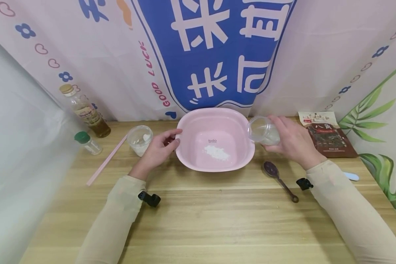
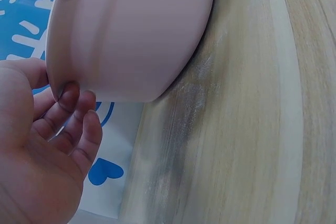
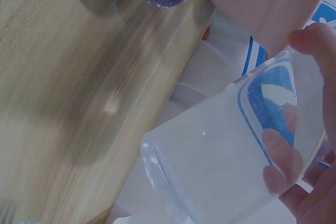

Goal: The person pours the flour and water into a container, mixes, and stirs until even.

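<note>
A pink basin (image 1: pixel 188 156) printed "bdo" stands on the wooden table with a patch of white powder (image 1: pixel 216 152) on its bottom. My left hand (image 1: pixel 159 147) pinches the basin's left rim between thumb and fingers; the left wrist view shows the fingertips under the lip. In my right hand (image 1: pixel 293 140) is a clear plastic cup (image 1: pixel 261 130), tilted with its mouth toward the basin's right rim. The right wrist view shows the fingers round the cup (image 3: pixel 215 145). It seems to hold clear liquid, but the level is hard to tell.
Left of the basin stand a clear tub (image 1: pixel 139 149) of white powder, pink chopsticks (image 1: pixel 107 160), a green-capped shaker (image 1: pixel 88 143) and an oil bottle (image 1: pixel 89 115). To the right lie a dark spoon (image 1: pixel 279 180), a brown spice packet (image 1: pixel 330 139) and a pale blue handle (image 1: pixel 351 176).
</note>
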Motion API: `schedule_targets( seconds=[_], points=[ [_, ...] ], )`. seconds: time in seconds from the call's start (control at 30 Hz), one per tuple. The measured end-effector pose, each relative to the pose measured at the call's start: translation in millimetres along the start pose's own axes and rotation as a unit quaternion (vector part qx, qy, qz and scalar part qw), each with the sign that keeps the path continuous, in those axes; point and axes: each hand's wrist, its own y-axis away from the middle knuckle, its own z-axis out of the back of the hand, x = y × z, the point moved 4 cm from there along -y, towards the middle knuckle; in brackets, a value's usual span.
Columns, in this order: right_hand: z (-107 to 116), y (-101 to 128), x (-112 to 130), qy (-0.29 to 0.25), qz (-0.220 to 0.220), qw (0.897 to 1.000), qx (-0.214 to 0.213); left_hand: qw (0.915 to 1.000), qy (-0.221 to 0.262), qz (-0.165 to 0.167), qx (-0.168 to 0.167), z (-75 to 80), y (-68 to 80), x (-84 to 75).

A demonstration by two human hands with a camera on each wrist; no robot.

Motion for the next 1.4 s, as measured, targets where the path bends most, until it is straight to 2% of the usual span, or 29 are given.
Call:
schedule_targets(
  seconds=[0.23,0.77,1.4],
  points=[
    [1.8,-0.4,0.1,0.009,0.005,1.0,0.005,1.0,-0.003,0.004,0.001,0.0,0.7,-0.6],
    [7.4,-0.1,3.9,0.031,0.058,0.997,-0.03,0.9999,0.011,-0.005,-0.001,0.1,0.4,0.2],
    [7.5,-2.4,5.9,0.047,0.062,0.997,-0.006,0.9998,0.017,-0.007,0.001,-0.6,0.8,-1.2]
  ],
)
